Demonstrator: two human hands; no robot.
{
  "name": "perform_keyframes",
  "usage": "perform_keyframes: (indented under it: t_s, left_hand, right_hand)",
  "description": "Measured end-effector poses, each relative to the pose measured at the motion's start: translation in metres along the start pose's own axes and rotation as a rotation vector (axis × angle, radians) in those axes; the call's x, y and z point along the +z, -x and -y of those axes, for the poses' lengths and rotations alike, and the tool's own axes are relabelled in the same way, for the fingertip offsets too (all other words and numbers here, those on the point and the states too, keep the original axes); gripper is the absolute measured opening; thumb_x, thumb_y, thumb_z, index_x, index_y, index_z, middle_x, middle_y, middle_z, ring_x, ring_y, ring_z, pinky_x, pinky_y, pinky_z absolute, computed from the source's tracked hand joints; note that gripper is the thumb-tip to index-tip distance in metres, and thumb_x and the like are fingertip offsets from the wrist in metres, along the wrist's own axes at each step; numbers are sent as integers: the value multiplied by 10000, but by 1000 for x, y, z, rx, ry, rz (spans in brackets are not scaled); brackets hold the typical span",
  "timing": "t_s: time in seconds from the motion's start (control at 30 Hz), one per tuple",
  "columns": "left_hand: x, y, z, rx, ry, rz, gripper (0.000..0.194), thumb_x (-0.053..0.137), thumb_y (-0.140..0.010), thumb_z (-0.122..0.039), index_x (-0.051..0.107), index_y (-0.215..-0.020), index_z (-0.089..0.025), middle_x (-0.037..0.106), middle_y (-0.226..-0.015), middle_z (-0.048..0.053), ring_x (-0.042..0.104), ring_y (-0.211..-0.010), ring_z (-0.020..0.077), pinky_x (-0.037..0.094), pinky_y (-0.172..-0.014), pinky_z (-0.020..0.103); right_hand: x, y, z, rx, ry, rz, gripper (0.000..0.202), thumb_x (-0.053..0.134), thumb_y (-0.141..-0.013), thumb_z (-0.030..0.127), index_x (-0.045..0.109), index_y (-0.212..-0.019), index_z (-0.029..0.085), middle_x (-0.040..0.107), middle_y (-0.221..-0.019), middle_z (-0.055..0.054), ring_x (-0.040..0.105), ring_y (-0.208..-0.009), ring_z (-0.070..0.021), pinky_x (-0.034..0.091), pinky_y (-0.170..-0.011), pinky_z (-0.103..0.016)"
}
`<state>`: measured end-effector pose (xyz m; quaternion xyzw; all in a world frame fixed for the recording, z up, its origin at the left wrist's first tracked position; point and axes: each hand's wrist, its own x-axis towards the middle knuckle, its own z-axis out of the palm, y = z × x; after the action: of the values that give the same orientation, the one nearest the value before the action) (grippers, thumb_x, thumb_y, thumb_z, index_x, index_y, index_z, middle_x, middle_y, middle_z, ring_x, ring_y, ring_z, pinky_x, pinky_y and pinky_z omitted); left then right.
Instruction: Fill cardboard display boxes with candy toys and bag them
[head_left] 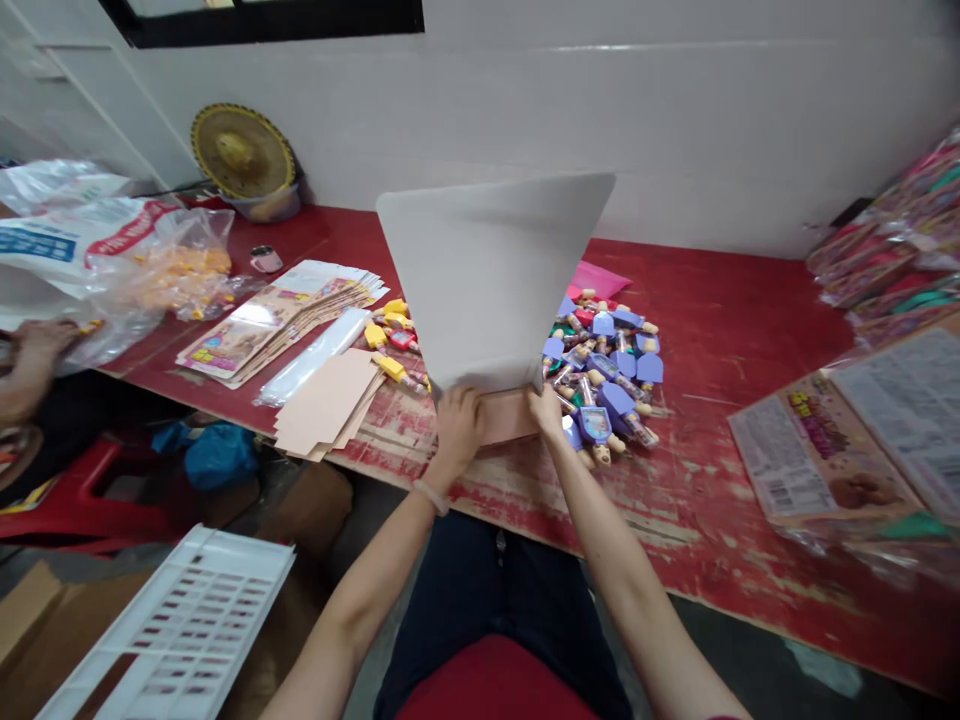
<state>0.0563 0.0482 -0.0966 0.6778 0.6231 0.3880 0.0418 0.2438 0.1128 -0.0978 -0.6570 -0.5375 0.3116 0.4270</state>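
Observation:
A large pale grey card [499, 280] stands raised over the red table, its folded lower edge showing a pinkish-beige strip [508, 418]. My left hand [459, 430] is closed on the card's lower left corner, with fingers over the fold. At the lower right corner my right hand [545, 410] grips the same card. Just right of the card lies a pile of small purple, blue and green toy pieces [611, 370]. Yellow and red pieces [394, 335] lie to its left, partly hidden behind it. Beside my left hand is a stack of beige cards [326, 400].
The red table [705, 370] runs along a white wall. Printed cards [262, 320], a clear plastic sleeve [315, 355] and plastic bags [97, 240] lie left. Packed bags [892, 240] and printed packages [832, 450] sit right. Another person's hand [45, 345] is far left, above a red stool [112, 500].

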Motion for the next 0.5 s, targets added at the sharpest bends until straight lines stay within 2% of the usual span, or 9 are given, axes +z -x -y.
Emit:
perform_keyframes:
  t_s: [0.07,0.13,0.23,0.3,0.33,0.43,0.5]
  left_hand:
    - [12,-4,-5,90,-107,180,211,482,-979,-203,657,-1087,-153,642,-1150,153,556,-1151,288,419,-1023,461]
    - [23,-4,-2,93,-146,247,209,488,-978,-199,677,-1039,-135,651,-1093,154,565,-1102,284,437,-992,448]
    - [34,5,10,126,-124,258,248,530,-979,-263,673,-1132,-131,623,-1214,155,532,-1176,280,425,-1036,433]
    - [37,13,16,143,-117,241,331,533,-985,-306,640,-1241,-127,575,-1327,159,487,-1248,286,401,-1082,429]
    - [38,16,17,144,-118,237,361,525,-989,-313,626,-1277,-121,564,-1348,163,472,-1267,290,392,-1098,430]
    - [36,22,15,142,-144,271,393,507,-991,-306,615,-1321,-121,594,-1331,169,475,-1280,305,385,-1114,446]
    - [33,26,12,149,-176,282,416,479,-1000,-302,594,-1365,-138,596,-1375,167,458,-1331,323,340,-1154,496]
  right_hand:
    - [-6,10,3,-25,9,13,428,519,-816,467,658,-1036,128,717,-941,-128,629,-932,-281,482,-876,-387]
    - [-24,27,0,-100,29,-29,478,561,-806,481,643,-1113,125,704,-1077,-160,620,-1014,-289,464,-945,-409]
    - [-67,56,-20,-196,121,-275,577,568,-822,556,605,-1204,124,651,-1215,-202,579,-1133,-321,417,-1027,-463]
    - [-96,73,-43,-100,201,-438,635,567,-804,619,589,-1195,119,637,-1203,-234,573,-1143,-358,415,-1016,-499]
    - [-107,79,-55,-3,223,-468,656,580,-777,646,585,-1170,121,645,-1160,-240,587,-1110,-372,430,-987,-507]
    - [-123,91,-88,273,157,-368,690,631,-694,711,562,-1098,157,675,-963,-181,644,-921,-362,490,-835,-479]
    - [-123,96,-98,309,90,-332,717,647,-671,733,539,-1100,169,669,-901,-135,648,-858,-338,499,-777,-449]
